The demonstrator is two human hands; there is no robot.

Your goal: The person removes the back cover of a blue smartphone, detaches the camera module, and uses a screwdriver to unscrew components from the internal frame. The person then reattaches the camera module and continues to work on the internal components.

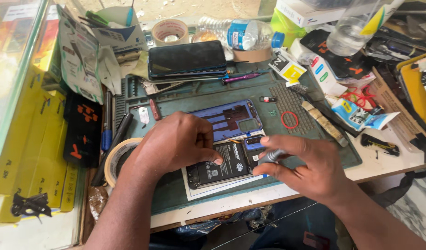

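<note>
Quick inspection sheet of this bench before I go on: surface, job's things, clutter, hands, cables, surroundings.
Surface: green work mat, crowded.
Job's things: opened phone lying flat on the mat, battery exposed; blue back cover behind it.
Clutter: tape roll, red rubber band, dark phone, plastic bottle.
Hands: left hand presses the opened phone; right hand holds a grey screwdriver.
Cables: nothing seen.
Surroundings: yellow boxes at left.

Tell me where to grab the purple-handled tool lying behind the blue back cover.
Grip the purple-handled tool at mid-handle, coming from above, fingers across its length. It lies flat, roughly left-right, on the green mat; a stacked phone crowds its left tip, so stay right.
</note>
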